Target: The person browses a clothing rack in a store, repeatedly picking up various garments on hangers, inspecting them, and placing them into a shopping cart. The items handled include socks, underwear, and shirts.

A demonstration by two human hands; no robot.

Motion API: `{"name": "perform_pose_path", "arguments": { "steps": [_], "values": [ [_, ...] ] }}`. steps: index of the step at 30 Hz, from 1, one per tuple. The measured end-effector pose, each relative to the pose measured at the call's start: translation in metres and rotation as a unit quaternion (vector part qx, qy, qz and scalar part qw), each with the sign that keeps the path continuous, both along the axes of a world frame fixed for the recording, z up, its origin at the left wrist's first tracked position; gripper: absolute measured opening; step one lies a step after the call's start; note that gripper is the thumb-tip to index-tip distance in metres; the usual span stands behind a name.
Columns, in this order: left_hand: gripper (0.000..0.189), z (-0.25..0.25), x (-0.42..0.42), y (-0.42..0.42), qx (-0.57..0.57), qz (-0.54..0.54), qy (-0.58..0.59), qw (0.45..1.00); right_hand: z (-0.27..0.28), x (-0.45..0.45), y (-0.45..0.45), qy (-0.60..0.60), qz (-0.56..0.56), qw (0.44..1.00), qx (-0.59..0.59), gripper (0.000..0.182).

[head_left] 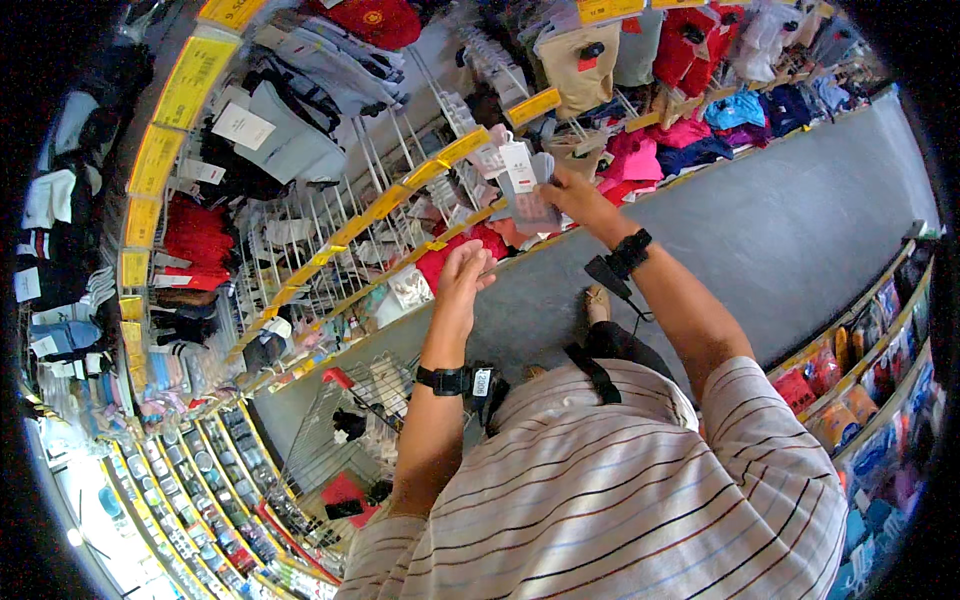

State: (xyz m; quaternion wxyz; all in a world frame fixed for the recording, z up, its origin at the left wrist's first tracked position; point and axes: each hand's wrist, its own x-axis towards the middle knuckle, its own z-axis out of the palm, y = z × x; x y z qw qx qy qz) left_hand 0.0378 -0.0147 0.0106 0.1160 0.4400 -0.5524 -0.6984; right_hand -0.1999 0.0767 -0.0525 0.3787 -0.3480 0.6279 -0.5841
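My right hand (581,199) grips the edge of a grey packaged garment, probably socks (534,206), with a white tag (517,166) on its upper part. It is held in front of the display rack, beside similar tagged packs. My left hand (463,274) is raised lower and to the left, palm turned inward, fingers loosely bent with nothing in them. Behind it, red folded clothing (431,266) lies on the low shelf. Black straps with devices circle both wrists.
Metal hooks (375,161) and yellow price strips (390,199) project from the rack ahead. A wire shopping cart (330,420) holding goods stands at my left. Packaged goods fill shelves (847,375) on the right. Grey floor (787,202) runs between the racks.
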Motion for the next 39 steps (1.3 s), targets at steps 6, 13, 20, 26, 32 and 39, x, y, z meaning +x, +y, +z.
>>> {"name": "perform_pose_path", "arguments": {
  "steps": [6, 13, 20, 26, 32, 39],
  "values": [
    [0.038, -0.004, 0.001, 0.000, 0.023, 0.019, -0.005, 1.000, -0.026, -0.020, -0.041, -0.026, 0.024, 0.996, -0.077, 0.031],
    [0.038, -0.005, 0.009, 0.000, 0.032, 0.049, -0.036, 0.998, -0.026, -0.031, -0.065, -0.012, 0.052, 0.998, -0.027, 0.029],
    [0.037, -0.002, 0.014, 0.003, 0.032, 0.067, -0.040, 0.996, -0.030, -0.040, -0.077, 0.047, 0.048, 0.998, 0.001, 0.032],
    [0.041, -0.005, 0.019, 0.003, 0.046, 0.064, -0.028, 0.996, -0.039, -0.042, -0.084, 0.155, 0.029, 0.987, 0.022, 0.033],
    [0.041, -0.009, 0.028, 0.003, 0.050, 0.072, -0.024, 0.996, -0.035, -0.030, -0.087, 0.087, 0.049, 0.994, 0.043, 0.032],
    [0.040, 0.019, 0.071, -0.011, 0.003, 0.095, -0.043, 0.995, -0.110, -0.025, -0.080, 0.162, -0.079, 0.983, -0.034, 0.029]
  ]
}}
